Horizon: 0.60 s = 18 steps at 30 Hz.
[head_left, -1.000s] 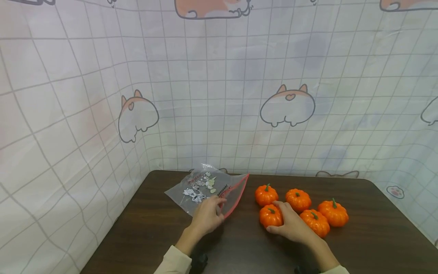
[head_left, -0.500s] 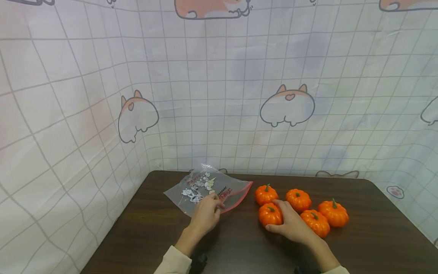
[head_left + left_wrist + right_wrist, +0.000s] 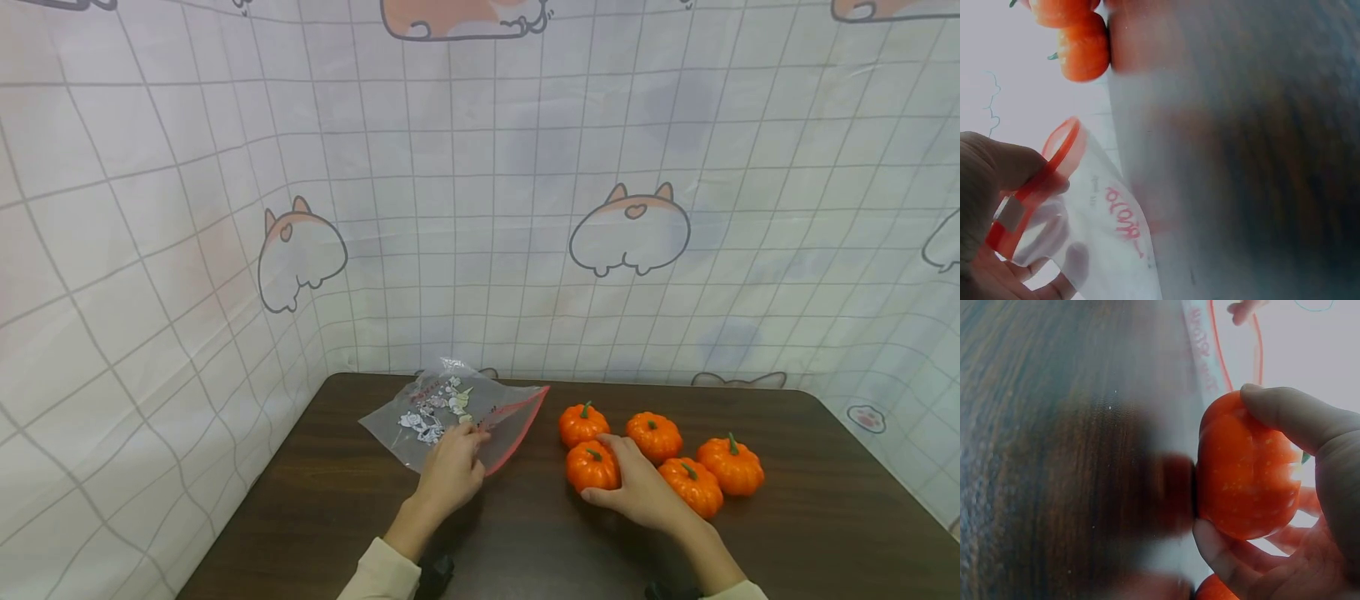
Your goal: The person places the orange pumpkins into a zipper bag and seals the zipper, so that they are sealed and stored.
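My left hand (image 3: pixel 452 467) holds a clear zip bag (image 3: pixel 517 415) by its red-edged mouth. In the left wrist view the thumb lies over the red edge (image 3: pixel 1063 150), and fingers show through the plastic; the mouth gapes. Cartoon figures and red lettering are printed on the bag, which lies at the table's back left. My right hand (image 3: pixel 639 492) grips a small orange pumpkin (image 3: pixel 588 468) with a green stem. In the right wrist view, thumb and fingers curl round this pumpkin (image 3: pixel 1247 475), which sits on or just above the table; which, I cannot tell.
Several more small pumpkins stand close by: one behind the held pumpkin (image 3: pixel 582 427), others to its right (image 3: pixel 654 437), (image 3: pixel 690 487), and the rightmost pumpkin (image 3: pixel 730 468). The dark wood table (image 3: pixel 525 542) ends at a grid-patterned cloth (image 3: pixel 480 275) at the back and left.
The bag's red mouth edge dipped toward the right, then rose and widened again as my left fingers shifted slightly. My right hand and its pumpkin have barely moved.
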Each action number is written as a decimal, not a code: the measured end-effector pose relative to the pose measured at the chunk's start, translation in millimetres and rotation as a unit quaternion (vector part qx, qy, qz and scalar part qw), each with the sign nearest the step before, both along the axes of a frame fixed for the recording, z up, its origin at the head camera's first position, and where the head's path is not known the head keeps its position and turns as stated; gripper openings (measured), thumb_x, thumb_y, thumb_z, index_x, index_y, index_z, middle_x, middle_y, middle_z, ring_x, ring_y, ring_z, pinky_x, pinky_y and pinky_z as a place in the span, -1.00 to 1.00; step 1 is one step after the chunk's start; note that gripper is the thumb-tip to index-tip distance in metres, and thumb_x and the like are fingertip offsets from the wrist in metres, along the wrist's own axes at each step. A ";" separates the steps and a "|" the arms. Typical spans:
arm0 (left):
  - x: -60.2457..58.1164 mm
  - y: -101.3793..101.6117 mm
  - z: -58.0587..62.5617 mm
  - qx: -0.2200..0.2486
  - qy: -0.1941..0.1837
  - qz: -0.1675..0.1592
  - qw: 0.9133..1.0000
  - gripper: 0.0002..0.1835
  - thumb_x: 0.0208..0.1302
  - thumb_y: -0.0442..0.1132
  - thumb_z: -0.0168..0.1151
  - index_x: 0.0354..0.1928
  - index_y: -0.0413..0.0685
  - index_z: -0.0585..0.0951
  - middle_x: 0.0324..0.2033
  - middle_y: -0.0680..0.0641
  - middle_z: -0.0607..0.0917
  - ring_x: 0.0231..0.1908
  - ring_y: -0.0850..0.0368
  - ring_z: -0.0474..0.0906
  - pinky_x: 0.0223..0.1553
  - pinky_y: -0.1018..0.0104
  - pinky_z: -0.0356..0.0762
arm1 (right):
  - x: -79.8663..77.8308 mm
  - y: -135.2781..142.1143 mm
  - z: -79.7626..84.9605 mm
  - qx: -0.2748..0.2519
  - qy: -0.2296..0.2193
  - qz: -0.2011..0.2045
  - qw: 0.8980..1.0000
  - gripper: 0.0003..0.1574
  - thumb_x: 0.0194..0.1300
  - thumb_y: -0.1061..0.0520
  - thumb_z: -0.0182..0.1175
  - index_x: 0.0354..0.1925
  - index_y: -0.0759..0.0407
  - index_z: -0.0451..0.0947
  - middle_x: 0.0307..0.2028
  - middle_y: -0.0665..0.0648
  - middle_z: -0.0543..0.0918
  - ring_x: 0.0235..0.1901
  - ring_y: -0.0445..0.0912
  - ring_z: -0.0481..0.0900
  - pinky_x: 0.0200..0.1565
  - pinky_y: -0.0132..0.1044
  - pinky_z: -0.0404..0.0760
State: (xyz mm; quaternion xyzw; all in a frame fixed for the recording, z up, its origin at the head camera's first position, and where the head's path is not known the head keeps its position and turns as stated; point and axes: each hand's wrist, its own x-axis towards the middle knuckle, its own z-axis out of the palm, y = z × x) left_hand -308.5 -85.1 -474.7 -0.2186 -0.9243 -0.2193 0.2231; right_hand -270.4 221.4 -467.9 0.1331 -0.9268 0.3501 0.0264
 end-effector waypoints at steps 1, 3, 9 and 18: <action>-0.4 0.1 0.0 0.002 -0.002 -0.001 1.000 -0.55 -0.04 -0.45 0.29 -0.01 -0.12 0.78 -0.10 -0.02 0.72 -0.15 0.01 0.59 -0.22 0.08 0.58 | -0.2 0.1 -0.1 0.000 0.000 0.001 1.000 0.16 0.15 -0.23 0.47 0.48 0.27 0.20 0.33 0.36 0.40 0.23 0.18 0.52 0.19 0.23 0.53; -0.2 0.2 1.1 0.005 -0.004 0.000 1.000 -0.50 -0.04 -0.44 0.31 0.05 -0.11 0.75 -0.05 -0.02 0.71 -0.12 0.00 0.59 -0.22 0.07 0.59 | -0.2 0.2 -0.1 0.000 0.000 0.001 1.000 0.17 0.15 -0.23 0.47 0.48 0.27 0.20 0.33 0.36 0.40 0.23 0.19 0.51 0.19 0.24 0.53; 1.1 0.6 2.7 0.002 0.012 0.011 1.000 -0.40 -0.02 -0.43 0.32 0.19 -0.11 0.68 0.07 -0.04 0.69 -0.05 -0.04 0.61 -0.21 0.06 0.62 | -0.9 -0.4 -0.1 0.005 0.004 -0.001 1.000 0.17 0.15 -0.25 0.47 0.48 0.27 0.21 0.33 0.34 0.40 0.23 0.18 0.52 0.20 0.23 0.52; 5.8 3.5 5.2 -0.029 0.000 0.037 0.999 -0.40 0.14 -0.40 0.21 0.31 -0.09 0.59 0.22 -0.05 0.63 -0.04 -0.16 0.62 -0.38 -0.07 0.62 | -0.8 -0.6 0.8 -0.001 0.006 -0.001 1.000 0.16 0.14 -0.23 0.48 0.47 0.28 0.21 0.30 0.34 0.42 0.21 0.17 0.52 0.17 0.22 0.54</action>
